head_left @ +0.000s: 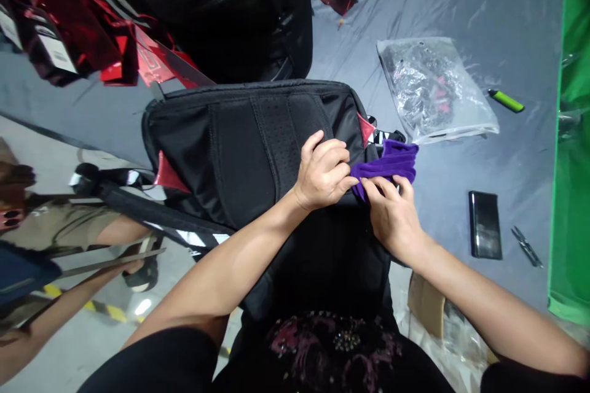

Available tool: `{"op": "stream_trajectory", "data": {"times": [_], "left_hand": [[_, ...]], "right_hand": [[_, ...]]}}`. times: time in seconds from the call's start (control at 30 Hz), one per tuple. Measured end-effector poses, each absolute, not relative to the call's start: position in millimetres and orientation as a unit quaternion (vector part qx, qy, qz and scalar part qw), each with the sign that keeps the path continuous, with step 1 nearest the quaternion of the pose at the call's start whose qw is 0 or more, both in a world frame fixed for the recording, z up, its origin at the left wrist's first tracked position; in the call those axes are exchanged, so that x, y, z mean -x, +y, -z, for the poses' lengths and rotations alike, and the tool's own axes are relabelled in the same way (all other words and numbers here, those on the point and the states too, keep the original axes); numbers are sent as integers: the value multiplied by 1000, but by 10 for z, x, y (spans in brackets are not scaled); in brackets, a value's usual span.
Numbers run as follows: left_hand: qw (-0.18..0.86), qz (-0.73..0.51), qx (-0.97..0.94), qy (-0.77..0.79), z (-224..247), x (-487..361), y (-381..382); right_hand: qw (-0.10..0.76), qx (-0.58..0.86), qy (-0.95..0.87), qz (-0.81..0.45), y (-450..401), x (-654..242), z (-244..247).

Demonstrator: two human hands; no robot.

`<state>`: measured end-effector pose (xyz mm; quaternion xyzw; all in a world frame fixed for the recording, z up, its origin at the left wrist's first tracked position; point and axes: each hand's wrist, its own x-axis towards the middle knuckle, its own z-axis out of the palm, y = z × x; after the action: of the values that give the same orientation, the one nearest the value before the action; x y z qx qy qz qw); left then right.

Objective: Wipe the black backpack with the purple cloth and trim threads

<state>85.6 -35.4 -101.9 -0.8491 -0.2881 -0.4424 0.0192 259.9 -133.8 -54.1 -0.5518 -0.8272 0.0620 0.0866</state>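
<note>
A black backpack [239,147] lies at the near edge of the table, its padded panel up, with red triangular tabs at two corners. Over its right end is a bunched purple cloth [391,161]. My left hand [325,173] pinches the cloth's left edge between thumb and finger, its other fingers curled. From the right, my right hand [391,212] grips the lower edge of the same cloth, fingertips pressed into it. What lies under the cloth is hidden.
Another black bag [239,18] stands behind, with red tags [69,31] to its left. On the grey table sheet lie a clear plastic bag [436,89], a green cutter [507,101], a black phone-like slab [485,225] and small snips [527,247]. Another person's arm [78,301] is at left.
</note>
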Motion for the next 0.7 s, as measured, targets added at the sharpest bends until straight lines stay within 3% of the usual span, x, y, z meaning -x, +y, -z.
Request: {"op": "stream_trajectory", "data": {"times": [0.17, 0.4, 0.7], "left_hand": [[-20, 444, 847, -291, 1050, -853, -347], [46, 428, 840, -329, 1047, -894, -369], [28, 415, 844, -338, 1088, -889, -350]], "right_hand": [[69, 552, -830, -42, -1324, -2455, 574], [43, 530, -846, -30, -1325, -2518, 640], [59, 527, -847, -45, -1274, -2535, 643]]}}
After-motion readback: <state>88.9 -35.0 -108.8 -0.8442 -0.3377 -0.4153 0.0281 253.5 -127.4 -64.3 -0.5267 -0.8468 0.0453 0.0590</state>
